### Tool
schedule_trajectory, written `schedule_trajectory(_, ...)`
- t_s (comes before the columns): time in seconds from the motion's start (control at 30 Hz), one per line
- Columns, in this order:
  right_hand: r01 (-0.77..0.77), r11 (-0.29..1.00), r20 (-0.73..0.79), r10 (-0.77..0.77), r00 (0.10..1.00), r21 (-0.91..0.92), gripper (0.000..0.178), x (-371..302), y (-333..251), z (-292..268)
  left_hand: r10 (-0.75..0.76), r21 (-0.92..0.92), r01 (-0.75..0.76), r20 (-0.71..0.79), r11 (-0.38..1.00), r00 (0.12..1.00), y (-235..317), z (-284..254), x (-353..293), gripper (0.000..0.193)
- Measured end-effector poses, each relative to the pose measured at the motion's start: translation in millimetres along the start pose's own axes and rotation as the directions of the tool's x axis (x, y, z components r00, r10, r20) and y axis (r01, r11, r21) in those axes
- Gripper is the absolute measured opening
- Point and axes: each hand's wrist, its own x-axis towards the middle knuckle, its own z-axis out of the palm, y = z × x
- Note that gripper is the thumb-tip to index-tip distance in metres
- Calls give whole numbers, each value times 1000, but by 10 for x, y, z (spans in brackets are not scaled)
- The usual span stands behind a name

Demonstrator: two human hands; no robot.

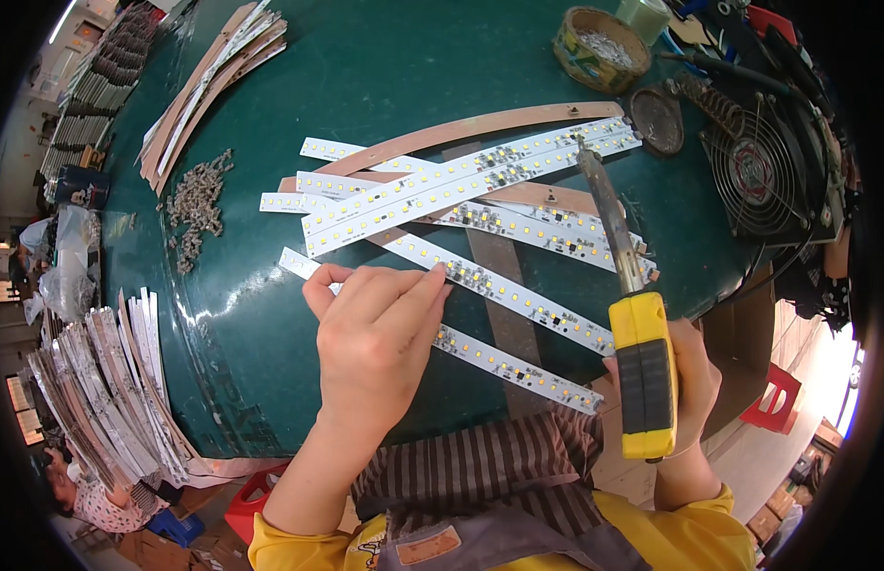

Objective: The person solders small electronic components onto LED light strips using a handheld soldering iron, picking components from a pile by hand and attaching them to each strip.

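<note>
My right hand (694, 381) is wrapped round the handle of a yellow and black soldering gun (642, 324). Its long metal barrel points away from me, and the tip lies over the right end of a wide white LED board (442, 195). In a closed pinch, my left hand (375, 324) has its fingertips beside a narrow LED strip (528, 303). Whatever is between those fingers is too small to make out. Another LED strip (513, 366) passes under this hand. More LED strips and brown backing strips (471, 126) lie crossed beneath the wide board.
A heap of small metal parts (199, 202) lies on the green table (385, 57), left of the boards. Strip bundles sit at far left (214, 81) and lower left (114, 390). At the right are a round tub (602, 48), a dark dish (657, 122) and a fan (758, 162).
</note>
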Motion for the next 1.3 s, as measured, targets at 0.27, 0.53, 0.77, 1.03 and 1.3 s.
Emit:
schedule_trajectory(0.27,-3,1000,-8,3,1000,7,43,0,-22,28,25,-34,-25,-11,999,1000,-49,-8,-13,15)
schedule_trajectory(0.53,-34,999,43,35,998,-12,46,-37,37,-47,82,46,-80,-51,996,995,-81,16,-55,14)
schedule_trajectory(0.77,-199,903,66,188,980,381,57,-354,15,-126,-100,-81,94,-71,992,992,-89,38,-81,15)
schedule_trajectory(1.03,-461,804,277,377,884,375,37,-217,-141,-141,-117,-73,111,-86,991,989,-69,34,-55,14)
schedule_trajectory(1.3,-499,805,289,418,861,320,36,-258,-180,-158,-117,-61,113,-66,992,991,-72,28,-57,14)
